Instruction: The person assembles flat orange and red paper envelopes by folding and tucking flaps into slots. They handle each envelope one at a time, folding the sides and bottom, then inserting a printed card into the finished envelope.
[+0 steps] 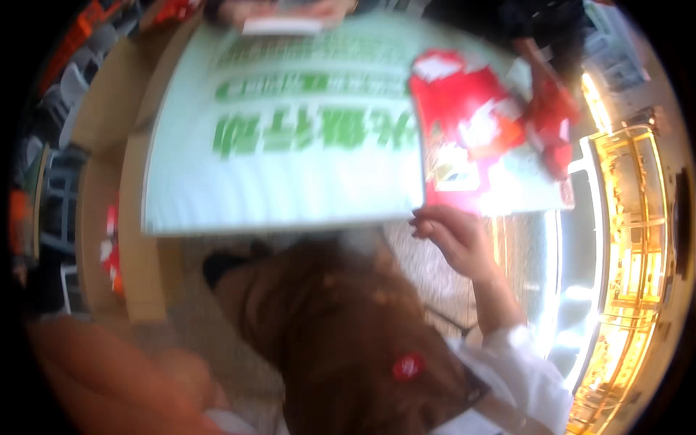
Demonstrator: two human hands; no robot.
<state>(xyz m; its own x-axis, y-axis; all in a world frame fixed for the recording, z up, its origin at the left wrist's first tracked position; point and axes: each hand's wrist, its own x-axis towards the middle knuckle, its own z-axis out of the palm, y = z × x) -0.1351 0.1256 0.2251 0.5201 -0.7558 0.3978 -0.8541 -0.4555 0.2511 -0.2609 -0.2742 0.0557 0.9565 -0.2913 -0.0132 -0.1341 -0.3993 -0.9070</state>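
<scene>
My right hand (453, 235) is at the table's near edge, its thumb and fingers pinched together at the lower corner of a flat red-and-white package (453, 109). The package lies over the right part of the white tabletop (290, 188), which bears large green print. Glare washes out part of its surface, and its exact kind is unclear. My left arm and hand (181, 377) appear low on the left, close to the camera and badly blurred. The left fingers do not show clearly, nor does anything in them.
A cardboard box (134, 217) stands left of the table, with red packages (111, 254) inside. Across the table, another person's hands (290, 11) hold a white flat thing (283, 26). A second person's arm (544, 76) reaches in at far right. A lit display case (631, 239) stands right.
</scene>
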